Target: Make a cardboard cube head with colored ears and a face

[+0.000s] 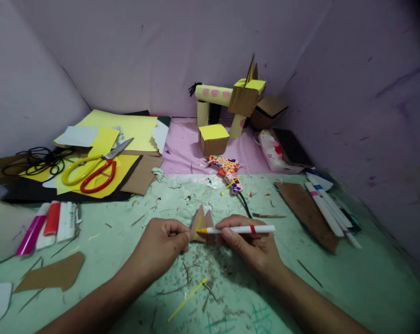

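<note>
My left hand point(164, 243) is closed in a pinch on a small pointed cardboard piece point(201, 221), held upright just above the green work surface. My right hand point(251, 246) grips a white marker point(242, 229) with a red band and an orange-yellow tip. The marker lies nearly level, and its tip touches the cardboard piece's lower left side. Both hands sit close together near the middle of the surface.
Scissors point(91, 169) with yellow and red handles lie on yellow paper at left, with several markers point(48, 225) below them. A patterned glue gun point(228, 170), a cardboard animal model point(230, 104) and a small yellow-topped box point(213, 139) stand behind. More markers point(326, 208) rest on brown cardboard at right.
</note>
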{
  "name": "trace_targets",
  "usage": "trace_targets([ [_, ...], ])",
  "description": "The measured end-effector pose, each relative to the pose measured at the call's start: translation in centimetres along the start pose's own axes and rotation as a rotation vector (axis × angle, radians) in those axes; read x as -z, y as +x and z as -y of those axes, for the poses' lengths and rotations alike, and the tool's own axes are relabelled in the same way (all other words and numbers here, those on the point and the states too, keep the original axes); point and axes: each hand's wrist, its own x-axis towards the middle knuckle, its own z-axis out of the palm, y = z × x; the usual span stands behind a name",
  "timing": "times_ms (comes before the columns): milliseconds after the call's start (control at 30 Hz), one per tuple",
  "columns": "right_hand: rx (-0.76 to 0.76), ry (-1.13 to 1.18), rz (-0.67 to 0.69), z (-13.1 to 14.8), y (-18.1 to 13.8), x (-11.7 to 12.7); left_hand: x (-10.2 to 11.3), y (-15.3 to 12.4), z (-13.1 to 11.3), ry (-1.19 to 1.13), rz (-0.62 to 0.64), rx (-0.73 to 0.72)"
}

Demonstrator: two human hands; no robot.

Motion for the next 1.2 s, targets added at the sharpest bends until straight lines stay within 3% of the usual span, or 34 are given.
trace_targets([
  [133, -0.018, -0.014, 0.016, -0.01, 0.07, -0.08, -0.05, 0.05, 0.12, 0.002, -0.007, -0.004],
  [333, -0.002, 0.006, -0.151, -0.43, 0.23, -0.12, -0.02, 0.16, 0.15, 0.008, 0.012, -0.007],
  [533, -0.041, 0.012, -0.075, -0.54, -0.02, 0.11, 0.06, 0.15, 0.13, 0.007, 0.014, -0.019],
  [767, -0.006, -0.010, -0.164, -0.36, 0.45, -0.08, 0.08, 0.13, 0.25, 0.012, 0.015, -0.018],
  [1000, -0.063, 0.005, -0.058, -0.27, 0.00, 0.07, 0.13, 0.18, 0.33, 0.019, 0.014, -0.028],
  [1200, -0.026, 0.023, -0.102, -0.22, 0.08, -0.02, 0.13, 0.13, 0.24, 0.020, 0.021, -0.020],
])
